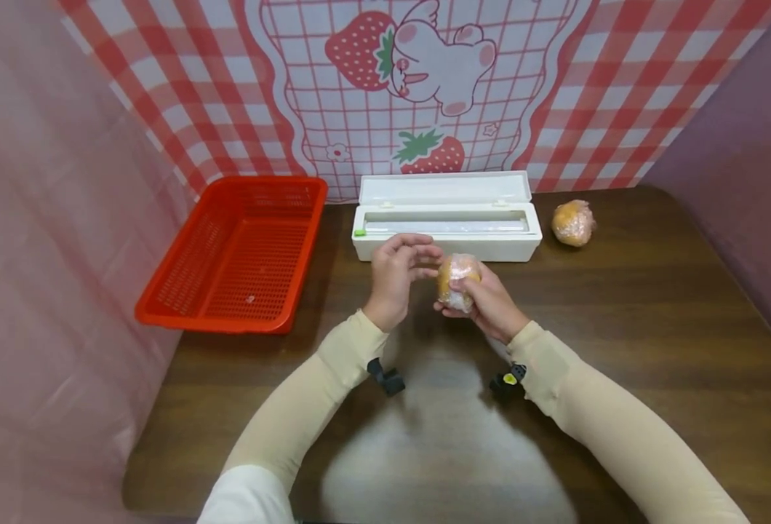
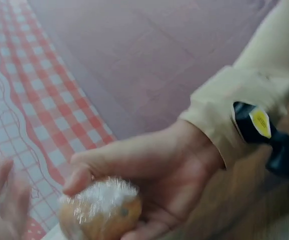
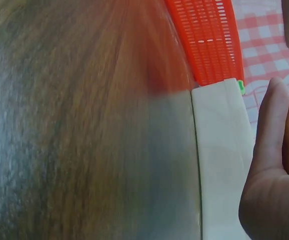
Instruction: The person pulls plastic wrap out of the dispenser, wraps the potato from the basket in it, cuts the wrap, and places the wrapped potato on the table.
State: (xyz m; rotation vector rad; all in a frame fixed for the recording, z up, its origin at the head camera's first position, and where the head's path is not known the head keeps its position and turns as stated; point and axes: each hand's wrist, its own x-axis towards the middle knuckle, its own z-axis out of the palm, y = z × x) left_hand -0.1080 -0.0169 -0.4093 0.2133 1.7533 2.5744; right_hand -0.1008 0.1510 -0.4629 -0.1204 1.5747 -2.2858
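My right hand (image 1: 493, 304) grips a round yellow-orange fruit (image 1: 462, 266) wrapped in crinkled cling film, thumb across its near side. The left wrist view shows the shiny film on the fruit (image 2: 102, 210) and a small dark spot on its side. Just left of it, my left hand (image 1: 392, 276) is raised with loosely bent fingers, the tips close to the fruit and nothing in them. Behind both hands stands a white cling film dispenser (image 1: 454, 249), its lid up and a green slider at its left end.
A second film-wrapped fruit (image 1: 573, 223) sits at the back right of the wooden table (image 1: 654, 313). To the left stands a red plastic basket (image 1: 287, 291) with a small pale scrap inside. A checked strawberry-print cloth (image 1: 182, 73) hangs behind the table.
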